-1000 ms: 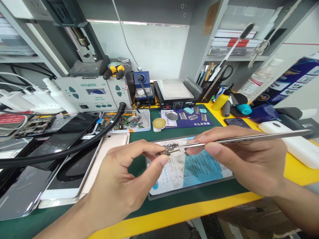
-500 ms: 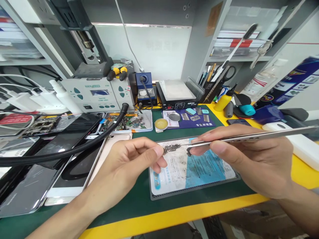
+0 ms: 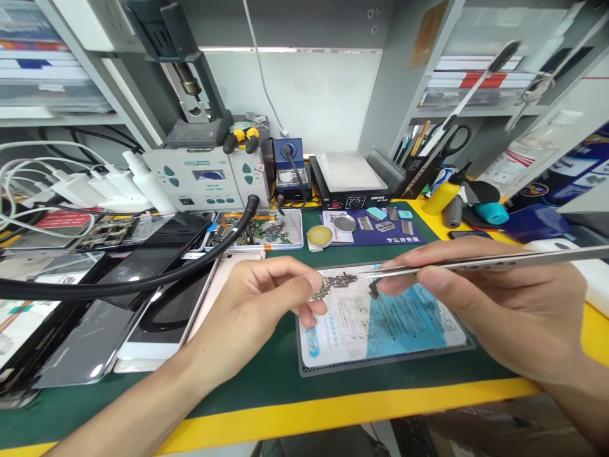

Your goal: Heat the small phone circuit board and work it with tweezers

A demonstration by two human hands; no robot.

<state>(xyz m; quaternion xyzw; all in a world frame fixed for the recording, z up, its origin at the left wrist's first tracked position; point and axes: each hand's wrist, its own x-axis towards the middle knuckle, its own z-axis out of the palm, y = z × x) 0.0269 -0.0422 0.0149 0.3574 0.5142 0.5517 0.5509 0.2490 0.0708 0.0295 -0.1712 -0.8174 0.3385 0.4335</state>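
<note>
Over our green bench mat [image 3: 266, 381], our left hand [image 3: 247, 311] pinches a small circuit board [image 3: 333, 285]; our right hand [image 3: 495, 304] grips tweezers [image 3: 476, 263] touching it.

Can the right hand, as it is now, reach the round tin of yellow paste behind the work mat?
Probably yes. The right hand holds tweezers over the work mat, and the round tin lies just beyond the mat's far edge with nothing between. Only the left hand and its small part are close.
</note>
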